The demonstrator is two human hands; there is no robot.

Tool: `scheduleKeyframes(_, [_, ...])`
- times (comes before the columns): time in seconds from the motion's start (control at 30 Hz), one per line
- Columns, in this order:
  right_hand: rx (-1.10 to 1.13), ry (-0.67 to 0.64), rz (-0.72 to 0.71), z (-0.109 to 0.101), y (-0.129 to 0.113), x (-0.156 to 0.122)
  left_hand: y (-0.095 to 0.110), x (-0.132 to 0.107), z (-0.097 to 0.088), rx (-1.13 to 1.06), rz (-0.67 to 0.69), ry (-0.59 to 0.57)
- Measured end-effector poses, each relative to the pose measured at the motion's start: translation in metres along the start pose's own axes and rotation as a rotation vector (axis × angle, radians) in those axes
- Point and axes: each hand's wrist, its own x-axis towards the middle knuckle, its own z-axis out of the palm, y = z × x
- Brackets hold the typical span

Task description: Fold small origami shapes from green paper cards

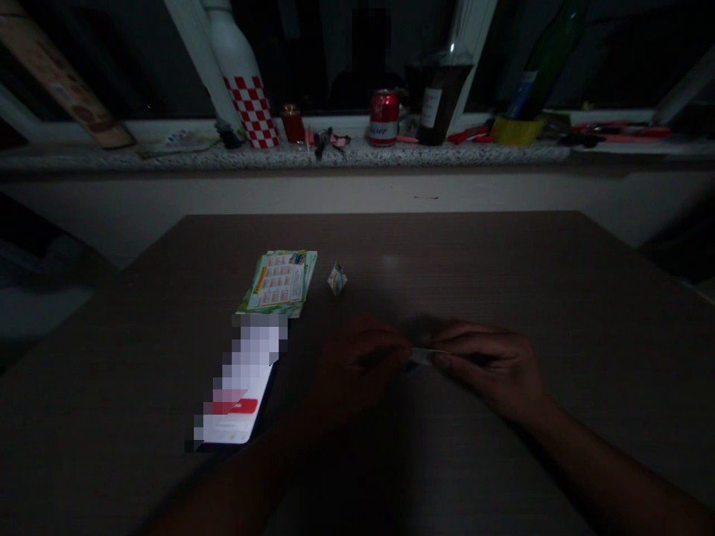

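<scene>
My left hand and my right hand meet low over the dark wooden table, fingers pinched together on a small pale piece of paper held between them. Beyond the hands lies a small folded paper shape. A stack of green printed cards rests to the left, with a lit phone lying just in front of it. The scene is very dim.
A stone windowsill runs behind the table, holding a white bottle with red checks, a red can, a small red jar, dark bottles, a green bottle and pens.
</scene>
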Motion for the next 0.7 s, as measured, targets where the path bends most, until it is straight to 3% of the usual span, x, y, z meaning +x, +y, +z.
scheduleKeyframes(0.27, [-0.011,-0.019,-0.068,0.0005,-0.0019,0.0037,0.0029,0.0003,-0.0024,0.027,0.018,-0.006])
scheduleKeyframes(0.57, [-0.108,-0.044,-0.108,0.0005,-0.0001,0.0051,-0.0017,0.0006,-0.0054,-0.039,0.053,0.067])
scheduleKeyframes(0.7, [-0.107,-0.038,-0.149,0.0027,-0.0008,0.0058,0.0016,0.0015,-0.0054,-0.021,0.002,0.044])
